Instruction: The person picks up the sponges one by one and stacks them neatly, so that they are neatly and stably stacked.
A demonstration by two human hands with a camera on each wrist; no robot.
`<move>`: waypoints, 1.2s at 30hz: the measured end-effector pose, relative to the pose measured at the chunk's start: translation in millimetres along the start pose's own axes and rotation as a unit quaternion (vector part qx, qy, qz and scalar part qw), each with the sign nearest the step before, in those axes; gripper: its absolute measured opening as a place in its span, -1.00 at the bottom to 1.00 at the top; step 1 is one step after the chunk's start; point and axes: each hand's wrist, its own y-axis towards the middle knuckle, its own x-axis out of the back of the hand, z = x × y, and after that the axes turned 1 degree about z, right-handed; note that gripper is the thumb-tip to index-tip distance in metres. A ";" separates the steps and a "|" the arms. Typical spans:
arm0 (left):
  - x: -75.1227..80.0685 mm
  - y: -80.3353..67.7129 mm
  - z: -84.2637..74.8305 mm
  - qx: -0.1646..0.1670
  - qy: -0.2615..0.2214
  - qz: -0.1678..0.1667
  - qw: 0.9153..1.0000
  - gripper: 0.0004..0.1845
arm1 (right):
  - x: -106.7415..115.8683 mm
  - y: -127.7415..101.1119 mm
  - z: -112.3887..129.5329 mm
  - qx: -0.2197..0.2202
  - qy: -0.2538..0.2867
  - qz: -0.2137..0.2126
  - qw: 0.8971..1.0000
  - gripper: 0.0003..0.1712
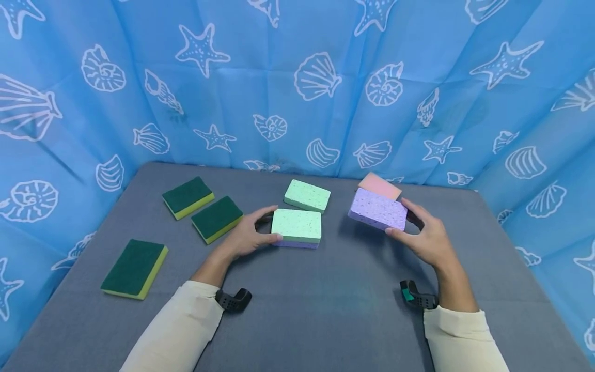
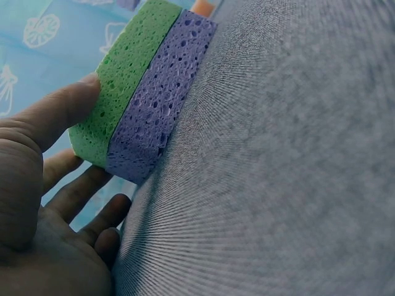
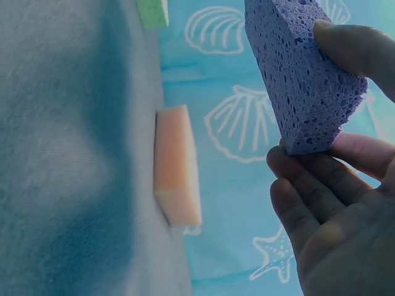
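Observation:
In the head view, my left hand grips the left end of a light green sponge. That sponge lies flat on a purple sponge, which rests on the table. The left wrist view shows the thumb on the green sponge's near side, with the other fingers partly behind the stack. My right hand pinches a second purple sponge by its right end, thumb in front and fingers behind. It is held above the table, as the right wrist view shows, slightly tilted. Behind it a pink-orange sponge lies partly covered from the head camera.
Another light green sponge lies just behind the stack. Three scrub sponges, dark green over yellow, lie at the left: one at the back, one near my left hand, one further forward. A blue shell-patterned curtain borders the grey table.

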 end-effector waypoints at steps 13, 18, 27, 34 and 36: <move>-0.2 1.3 3.4 -0.008 0.013 0.001 1.000 -0.18 | -1.0 -3.4 21.8 0.052 0.016 -0.021 0.998 -0.02; 0.1 1.3 4.5 -0.006 0.008 0.000 1.000 -0.18 | -4.9 1.6 33.2 0.063 0.019 -0.024 0.998 -0.03; 0.3 2.3 4.2 -0.005 0.008 -0.001 1.000 -0.18 | -12.6 10.2 48.4 0.111 0.034 -0.025 0.993 -0.04; 0.7 1.7 2.7 0.005 0.021 -0.005 1.000 -0.17 | -23.7 14.0 56.5 0.135 0.039 -0.019 0.990 -0.06; 0.5 1.1 2.3 0.006 0.021 -0.007 1.000 -0.17 | -27.7 15.2 59.8 0.144 0.047 -0.011 0.988 -0.05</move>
